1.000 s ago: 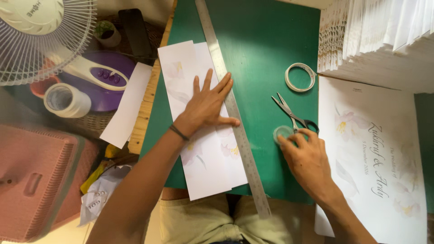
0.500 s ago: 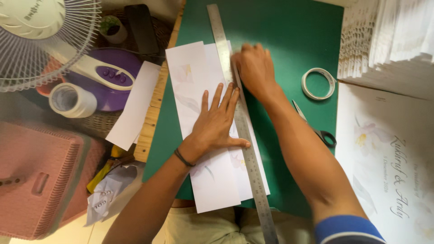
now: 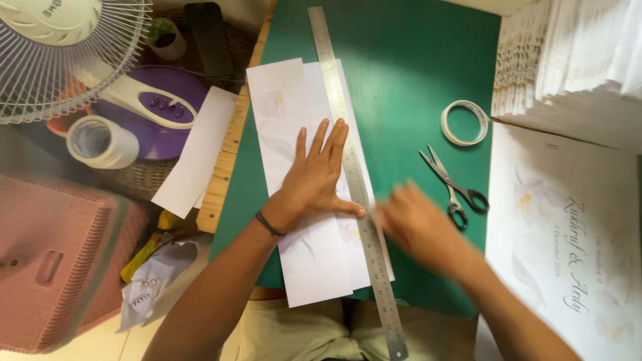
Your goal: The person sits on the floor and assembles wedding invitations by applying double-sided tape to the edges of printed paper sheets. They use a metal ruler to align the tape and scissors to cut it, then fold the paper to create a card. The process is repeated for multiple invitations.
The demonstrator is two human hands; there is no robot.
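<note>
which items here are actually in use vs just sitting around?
In use:
- left hand pressed flat on the white paper strips
- metal ruler lying along the strips
- green cutting mat underneath
- right hand, blurred, beside the ruler; what it holds cannot be told

Lying about:
- scissors
- tape ring
- fan
- pink crate
- stacked cards

White paper strips (image 3: pixel 301 220) flat under steel ruler (image 3: pixel 353 180).

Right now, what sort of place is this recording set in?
Probably a home craft or stationery workstation. A green cutting mat holds paper strips under a metal ruler, pinned by the left hand; scissors, a tape roll and stacked printed cards lie by the blurred right hand.
</note>
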